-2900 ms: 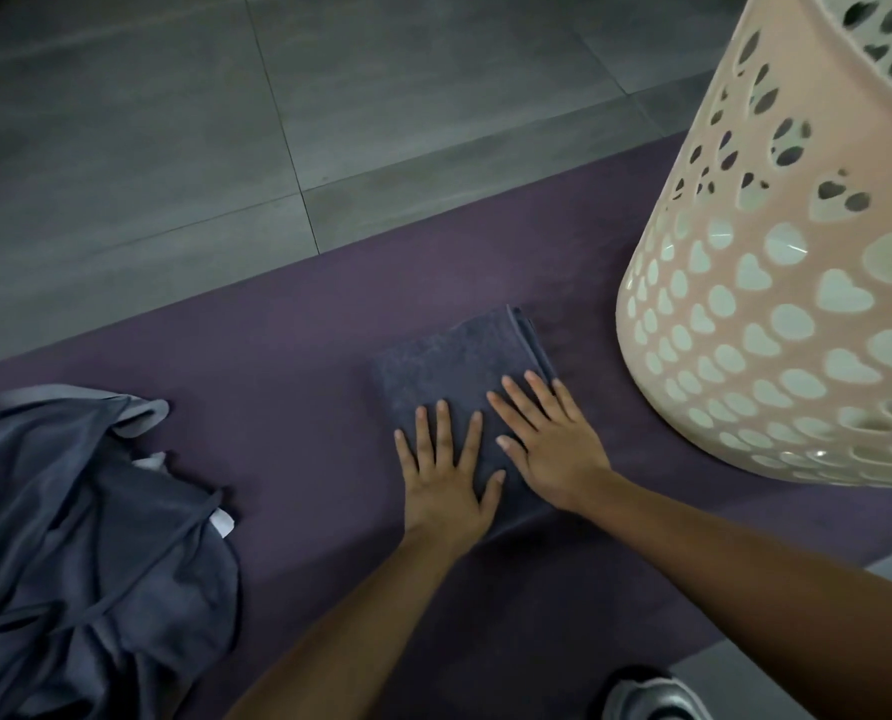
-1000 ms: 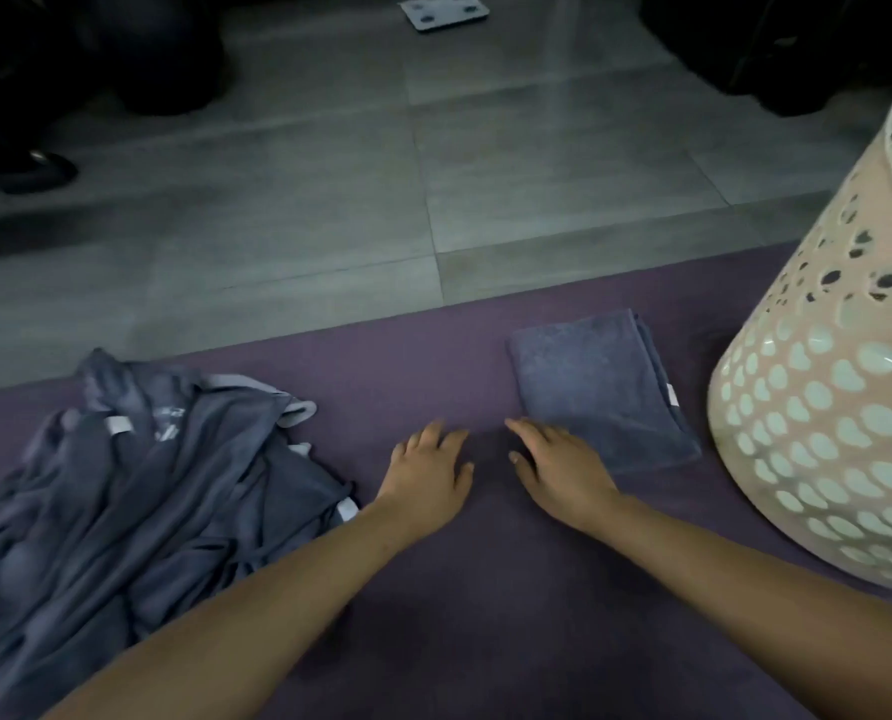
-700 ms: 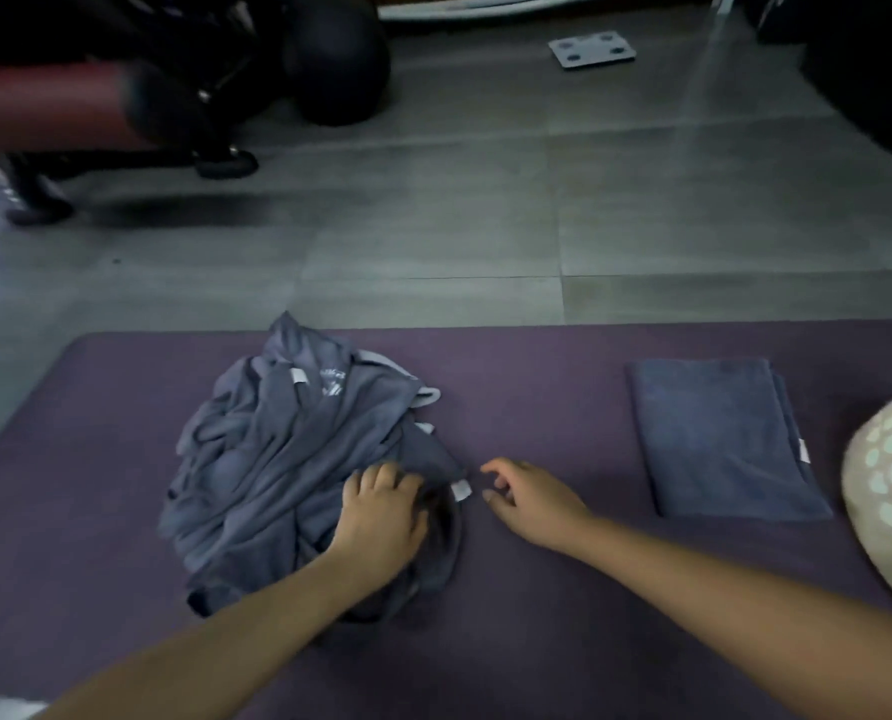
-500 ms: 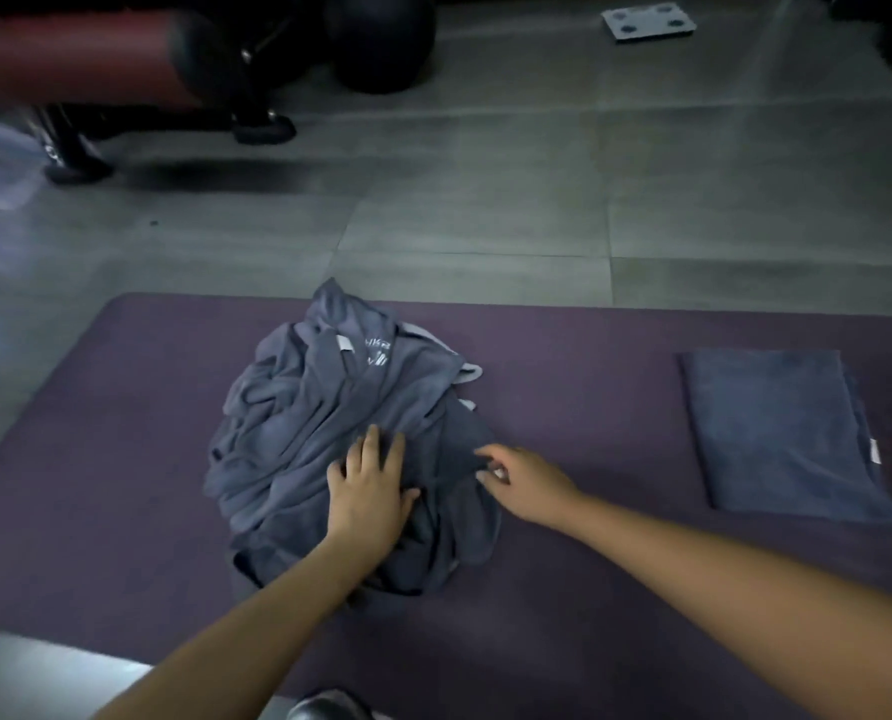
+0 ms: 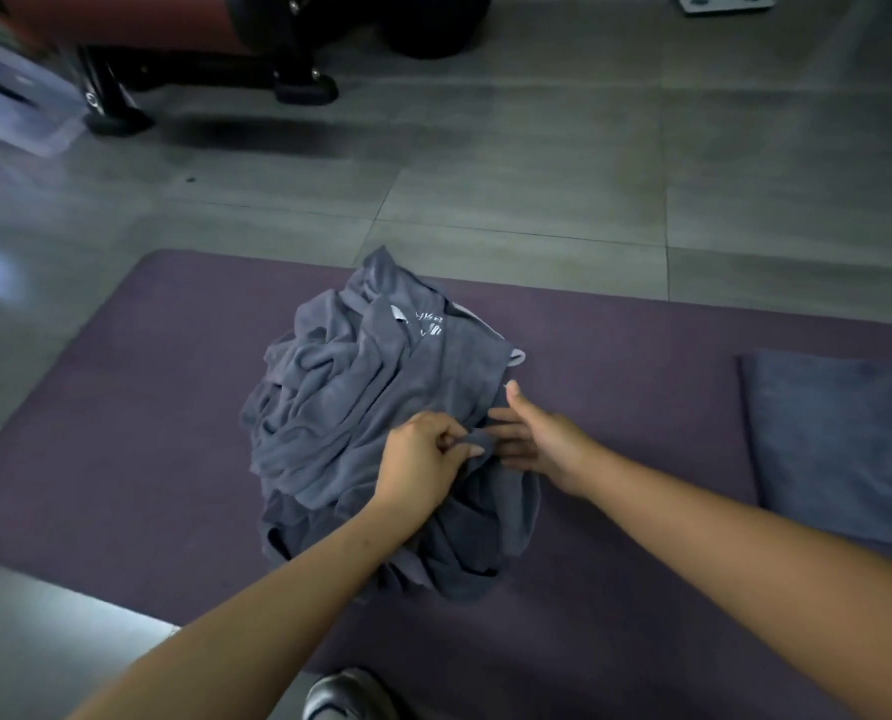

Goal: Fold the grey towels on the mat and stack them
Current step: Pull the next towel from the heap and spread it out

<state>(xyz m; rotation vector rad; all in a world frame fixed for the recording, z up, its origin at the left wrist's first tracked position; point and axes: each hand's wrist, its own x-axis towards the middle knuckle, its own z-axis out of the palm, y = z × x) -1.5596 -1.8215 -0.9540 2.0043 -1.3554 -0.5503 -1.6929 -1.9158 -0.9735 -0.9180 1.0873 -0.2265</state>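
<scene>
A crumpled heap of grey towels (image 5: 360, 407) lies in the middle of the purple mat (image 5: 121, 459). My left hand (image 5: 423, 462) sits on the heap's right side and pinches a fold of towel between thumb and fingers. My right hand (image 5: 542, 444) is just right of it, fingers stretched out towards that same fold and touching the cloth. One folded grey towel (image 5: 844, 439) lies flat on the mat at the far right.
Grey floor tiles (image 5: 511, 174) lie beyond the mat. A red padded bench on black feet (image 5: 287, 80) and a dark ball (image 5: 428, 23) stand at the back. A white scale (image 5: 722, 0) is at the top right. A shoe (image 5: 345, 696) shows at the bottom edge.
My view swung left from the folded towel and basket to the heap. My left hand went from lying flat on the heap to pinching a fold; my right hand reached in beside it.
</scene>
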